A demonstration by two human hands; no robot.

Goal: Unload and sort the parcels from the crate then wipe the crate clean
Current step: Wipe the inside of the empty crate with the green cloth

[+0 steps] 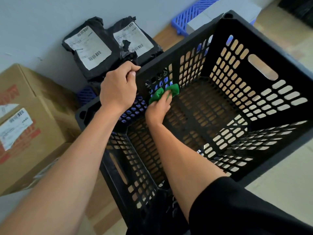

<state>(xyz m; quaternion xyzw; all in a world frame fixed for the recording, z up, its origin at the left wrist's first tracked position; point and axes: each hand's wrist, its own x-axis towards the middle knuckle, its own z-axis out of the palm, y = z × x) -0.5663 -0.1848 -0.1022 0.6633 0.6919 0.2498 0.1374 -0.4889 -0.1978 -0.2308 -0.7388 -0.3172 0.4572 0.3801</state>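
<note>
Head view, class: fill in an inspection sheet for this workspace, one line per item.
Surface: pale floor, tan strips along the wall.
Job's things: black crate holds no parcels; green cloth against its inner wall; two black parcels and cardboard boxes outside.
Clutter: blue plastic pallet.
Hands: left hand grips the crate rim; right hand holds the cloth.
Cables: nothing seen.
Surroundings: grey wall.
</note>
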